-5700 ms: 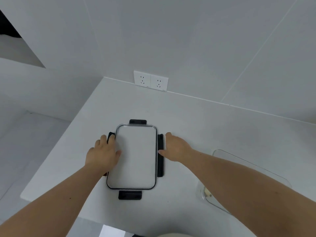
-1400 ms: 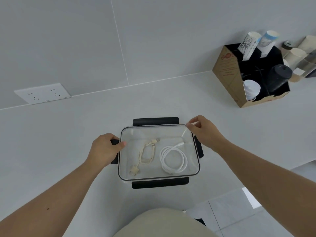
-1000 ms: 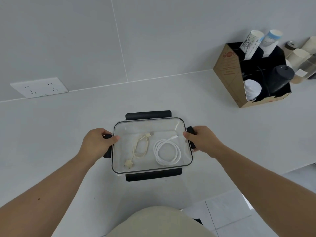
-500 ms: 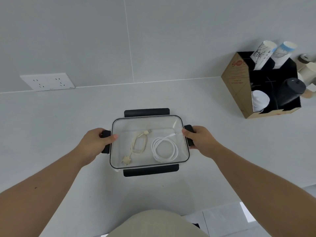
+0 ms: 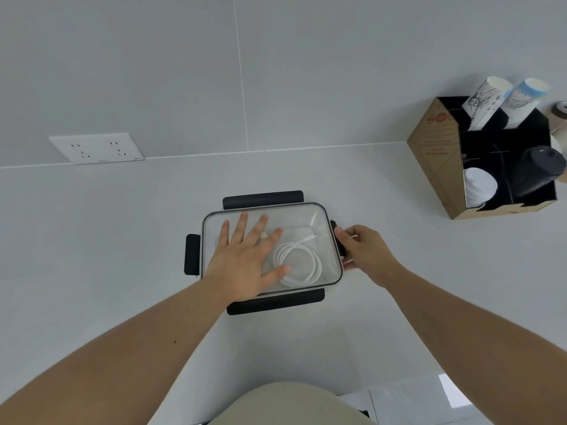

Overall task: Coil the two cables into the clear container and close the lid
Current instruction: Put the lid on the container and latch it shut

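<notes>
The left forearm enters from 7 o'clock; the left hand (image 5: 245, 265) lies flat, palm down, on the lid (image 5: 306, 216), fingers spread towards 12 o'clock and thumb out to 3. The right forearm enters from 4 o'clock; the right hand (image 5: 365, 253) curls its fingers round the side latch (image 5: 335, 227), knuckles towards 10 o'clock.

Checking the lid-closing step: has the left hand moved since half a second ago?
Yes. The left hand has left the black side clip and gone rightward onto the clear lid, where it lies flat with fingers spread.
</notes>
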